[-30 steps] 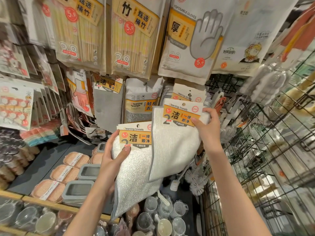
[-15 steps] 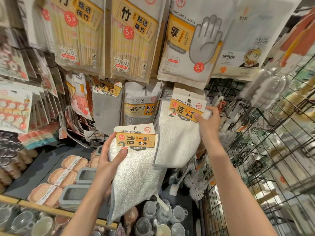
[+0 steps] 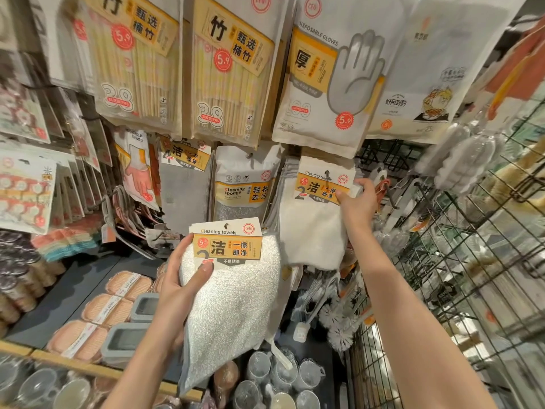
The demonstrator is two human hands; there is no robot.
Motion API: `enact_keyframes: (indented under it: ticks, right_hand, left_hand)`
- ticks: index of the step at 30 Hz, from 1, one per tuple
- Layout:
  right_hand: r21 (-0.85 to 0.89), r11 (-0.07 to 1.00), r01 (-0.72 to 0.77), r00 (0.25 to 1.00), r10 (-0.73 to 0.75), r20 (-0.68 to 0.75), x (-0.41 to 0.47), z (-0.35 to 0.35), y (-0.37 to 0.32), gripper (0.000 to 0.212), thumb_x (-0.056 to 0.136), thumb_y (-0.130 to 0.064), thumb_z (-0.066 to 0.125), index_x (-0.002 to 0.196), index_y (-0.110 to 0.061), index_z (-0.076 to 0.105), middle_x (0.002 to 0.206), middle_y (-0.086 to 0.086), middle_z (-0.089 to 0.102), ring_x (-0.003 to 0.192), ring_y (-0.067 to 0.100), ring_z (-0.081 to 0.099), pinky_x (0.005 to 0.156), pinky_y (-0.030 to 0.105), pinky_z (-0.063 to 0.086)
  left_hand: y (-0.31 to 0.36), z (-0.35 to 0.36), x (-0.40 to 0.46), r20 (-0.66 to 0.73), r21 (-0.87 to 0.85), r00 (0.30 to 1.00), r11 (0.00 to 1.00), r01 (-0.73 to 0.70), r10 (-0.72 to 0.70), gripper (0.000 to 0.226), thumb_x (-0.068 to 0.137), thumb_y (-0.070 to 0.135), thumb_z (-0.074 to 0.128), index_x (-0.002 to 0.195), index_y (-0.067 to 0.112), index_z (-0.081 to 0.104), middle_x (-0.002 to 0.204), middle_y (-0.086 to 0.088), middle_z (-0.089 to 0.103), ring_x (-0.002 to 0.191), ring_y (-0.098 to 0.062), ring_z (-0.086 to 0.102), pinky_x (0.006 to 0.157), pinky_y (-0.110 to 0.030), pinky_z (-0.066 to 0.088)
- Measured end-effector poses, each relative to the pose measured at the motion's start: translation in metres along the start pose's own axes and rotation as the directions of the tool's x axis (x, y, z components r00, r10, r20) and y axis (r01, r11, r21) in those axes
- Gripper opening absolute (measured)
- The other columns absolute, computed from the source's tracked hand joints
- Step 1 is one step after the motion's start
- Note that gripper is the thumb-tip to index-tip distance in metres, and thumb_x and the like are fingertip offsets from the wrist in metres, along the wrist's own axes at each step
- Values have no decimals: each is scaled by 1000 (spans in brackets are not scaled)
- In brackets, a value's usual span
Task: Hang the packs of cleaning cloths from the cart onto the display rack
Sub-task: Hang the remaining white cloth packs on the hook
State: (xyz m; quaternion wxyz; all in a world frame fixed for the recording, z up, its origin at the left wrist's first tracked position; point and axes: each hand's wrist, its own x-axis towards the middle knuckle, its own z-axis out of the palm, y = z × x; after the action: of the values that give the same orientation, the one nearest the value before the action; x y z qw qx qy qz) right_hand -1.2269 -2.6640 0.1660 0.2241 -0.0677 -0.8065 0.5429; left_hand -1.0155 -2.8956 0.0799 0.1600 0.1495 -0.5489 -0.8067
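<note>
My right hand (image 3: 357, 203) pinches the card header of a white cleaning-cloth pack (image 3: 313, 228), held up at a rack hook among several matching packs just under the disposable gloves bag (image 3: 330, 84). The hook's tip shows at the hole in the header. My left hand (image 3: 182, 278) grips a second cloth pack (image 3: 233, 296) lower down in the middle, thumb just below its orange label, the cloth hanging down.
Chopstick packs (image 3: 230, 69) hang above. A cleaning sponge pack (image 3: 244, 184) hangs left of the cloths. A wire cart (image 3: 460, 261) fills the right. Below are sponges in trays (image 3: 115, 308), brushes (image 3: 336, 320) and cups (image 3: 283, 376).
My right hand has lifted its cloth pack up and away to the rack hook. My left hand with the second pack has stayed nearly in place.
</note>
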Motion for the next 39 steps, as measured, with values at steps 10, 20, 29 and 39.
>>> enact_keyframes:
  ticks: [10,20,29,39]
  right_hand:
    - [-35,999,18,1000,-18,-6,-8,-4,1,41,80,-16,72,115,-14,50,112,0,58,98,17,54,75,27,40]
    - [-101,987,126,990,-131,-48,-44,-22,3,57,74,-25,78,123,-23,48,129,1,33,124,17,29,102,29,29]
    - [92,994,58,939,-85,333,-121,0,-1,38,78,-22,74,110,-29,54,123,-5,41,108,8,47,99,32,43]
    - [88,992,88,817,-122,564,-159,13,-1,52,80,-16,72,129,-17,53,119,-8,42,113,2,43,86,-8,26]
  left_hand:
    - [5,5,-4,5,-11,1000,1000,-13,13,53,86,11,65,115,54,55,128,4,62,111,-18,63,87,-40,53]
    - [10,5,-11,10,-5,1000,1000,-9,9,52,88,9,62,118,50,51,119,5,65,94,-6,68,64,-22,55]
    - [7,8,-17,32,-92,998,994,58,-55,56,90,-1,57,111,51,59,118,-3,69,100,-24,69,74,-40,56]
    - [7,11,-23,53,-145,998,988,45,-37,58,87,0,60,119,48,55,116,2,68,98,-18,70,67,-29,58]
